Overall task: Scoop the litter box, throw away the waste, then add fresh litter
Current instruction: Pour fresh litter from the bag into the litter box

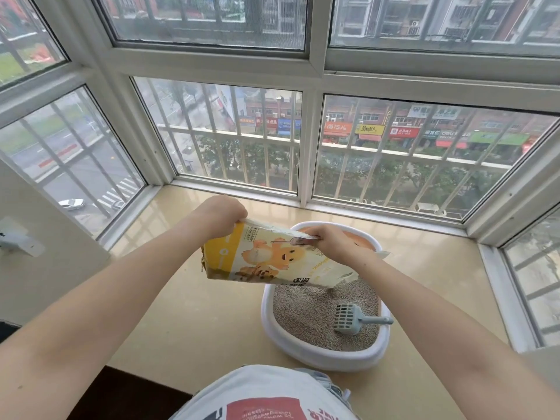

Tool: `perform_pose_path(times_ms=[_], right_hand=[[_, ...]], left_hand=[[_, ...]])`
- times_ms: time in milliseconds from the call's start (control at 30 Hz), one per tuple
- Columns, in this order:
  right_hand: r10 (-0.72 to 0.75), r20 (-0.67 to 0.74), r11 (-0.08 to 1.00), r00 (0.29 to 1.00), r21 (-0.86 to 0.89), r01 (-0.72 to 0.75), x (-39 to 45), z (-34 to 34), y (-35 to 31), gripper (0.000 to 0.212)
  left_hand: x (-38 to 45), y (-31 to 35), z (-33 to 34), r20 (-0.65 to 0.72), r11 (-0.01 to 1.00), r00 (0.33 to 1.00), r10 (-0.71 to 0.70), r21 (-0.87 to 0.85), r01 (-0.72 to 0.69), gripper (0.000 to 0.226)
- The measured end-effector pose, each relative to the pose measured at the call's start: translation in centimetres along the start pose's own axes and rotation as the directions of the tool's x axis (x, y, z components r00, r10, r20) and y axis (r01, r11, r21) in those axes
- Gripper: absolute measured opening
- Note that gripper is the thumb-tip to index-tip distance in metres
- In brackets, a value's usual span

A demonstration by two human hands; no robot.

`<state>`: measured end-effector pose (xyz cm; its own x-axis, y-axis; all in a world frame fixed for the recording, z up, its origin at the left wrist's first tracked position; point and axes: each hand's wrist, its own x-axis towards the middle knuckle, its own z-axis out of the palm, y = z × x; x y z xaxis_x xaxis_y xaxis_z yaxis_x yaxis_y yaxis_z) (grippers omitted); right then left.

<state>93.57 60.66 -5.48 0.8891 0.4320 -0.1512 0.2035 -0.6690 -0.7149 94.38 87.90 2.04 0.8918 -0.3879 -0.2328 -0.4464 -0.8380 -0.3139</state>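
Setting: bay window (303,140) with barred panes looked down on a street; a beige sill (194,322) ran under it, and the work sat on that sill.
Step in hand: judged to be the last one, adding fresh litter. Whether waste was already thrown away could not be checked from this view.
Bag: yellow and cream litter bag (272,259) with cartoon animals was held tipped over the far half of the box, lower corner pointing down at the litter. No falling stream was clearly visible.
Left hand: the left hand (222,216) gripped the bag's upper left corner, fingers curled round it.
Right hand: the right hand (330,241) pinched the bag's top edge on the right side.
Box: white-rimmed litter box (266,316) sat on the sill, right of centre, near the person.
Litter: grey-brown grains (303,313) looked fairly level, no clumps seen.
Scoop: pale blue slotted scoop (348,318) lay on the litter at the near right, its handle resting over the rim.
Next move: likely calls for a steeper tilt of the bag, mouth kept inside the rim, with the flow spread evenly.
Risk: grains might spill onto the sill or bury the scoop.
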Motion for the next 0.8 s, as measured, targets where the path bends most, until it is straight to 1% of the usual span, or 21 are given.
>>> perform_pose_path(times_ms=[167, 300, 367, 433, 533, 633, 733, 800], right_hand=[[-0.023, 0.048, 0.998, 0.999, -0.065, 0.027, -0.3, 0.9, -0.4, 0.024], [0.007, 0.131, 0.969, 0.991, -0.245, 0.026, 0.2, 2.0, -1.3, 0.029], [0.008, 0.14, 0.949, 0.99, -0.314, 0.036, 0.8, 2.2, -2.3, 0.03], [-0.001, 0.149, 0.928, 0.989, -0.369, 0.057, 1.5, 2.3, -3.2, 0.028], [0.028, 0.167, 0.892, 0.986, -0.449, 0.051, 2.6, 2.8, -4.3, 0.033], [0.03, 0.178, 0.876, 0.984, -0.479, 0.06, 3.2, 3.3, -4.6, 0.036], [0.028, 0.19, 0.86, 0.981, -0.505, 0.073, 3.5, 3.8, -4.4, 0.025], [0.029, 0.184, 0.861, 0.983, -0.505, 0.069, 3.6, 4.0, -4.4, 0.025]], left_hand=[[-0.7, -0.2, 2.8, 0.037, 0.995, 0.999, -0.04, -0.088, 0.043, 0.008], [-2.0, -0.3, 5.4, 0.072, 0.977, 0.995, -0.074, -0.194, 0.086, 0.011], [-2.8, -0.6, 6.3, 0.068, 0.963, 0.993, -0.102, -0.242, 0.115, 0.009], [-3.7, -0.9, 7.1, 0.08, 0.94, 0.987, -0.139, -0.304, 0.157, 0.012], [-4.8, -0.8, 8.3, 0.116, 0.909, 0.978, -0.172, -0.365, 0.203, 0.014], [-5.5, -0.4, 9.4, 0.138, 0.89, 0.973, -0.186, -0.395, 0.226, 0.016], [-5.7, -0.1, 9.7, 0.159, 0.887, 0.97, -0.185, -0.398, 0.235, 0.018], [-5.7, 0.0, 10.0, 0.163, 0.886, 0.968, -0.189, -0.398, 0.239, 0.018]])
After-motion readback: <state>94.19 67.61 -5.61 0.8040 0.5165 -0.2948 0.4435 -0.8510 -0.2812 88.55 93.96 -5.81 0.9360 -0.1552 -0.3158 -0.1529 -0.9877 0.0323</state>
